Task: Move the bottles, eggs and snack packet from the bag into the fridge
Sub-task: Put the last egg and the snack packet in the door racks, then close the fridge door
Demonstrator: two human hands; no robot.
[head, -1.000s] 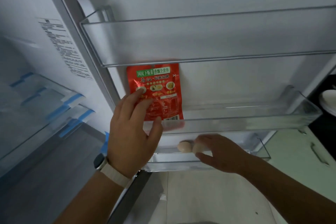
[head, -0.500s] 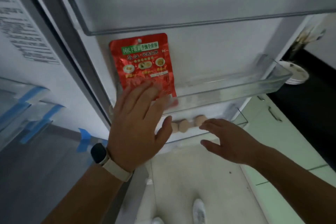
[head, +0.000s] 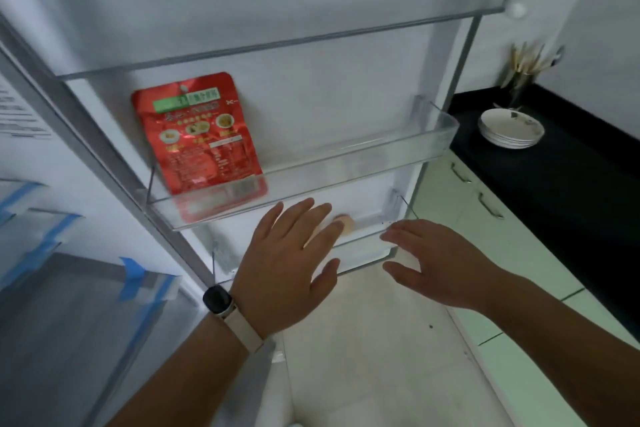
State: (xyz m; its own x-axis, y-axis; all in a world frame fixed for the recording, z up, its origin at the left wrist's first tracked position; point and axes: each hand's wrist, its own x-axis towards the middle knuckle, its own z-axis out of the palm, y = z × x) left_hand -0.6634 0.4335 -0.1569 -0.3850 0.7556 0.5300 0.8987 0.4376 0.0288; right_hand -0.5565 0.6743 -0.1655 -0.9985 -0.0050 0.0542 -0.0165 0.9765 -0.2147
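On the fridge door, the red foil snack packet [head: 197, 135] stands leaning against the back wall at the left end of the clear plastic middle shelf [head: 381, 166]. Below it, a pale brown egg [head: 344, 222] lies in the clear lower shelf [head: 363, 250], partly hidden by the left hand [head: 287, 270]. That hand and the right hand [head: 436, 263] hover flat, fingers spread, holding nothing.

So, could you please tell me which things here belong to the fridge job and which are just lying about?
Job: snack packet in a door shelf; egg in the lower shelf; left hand and right hand, both empty.
Lying about: stacked plates and utensil holder on the black counter.
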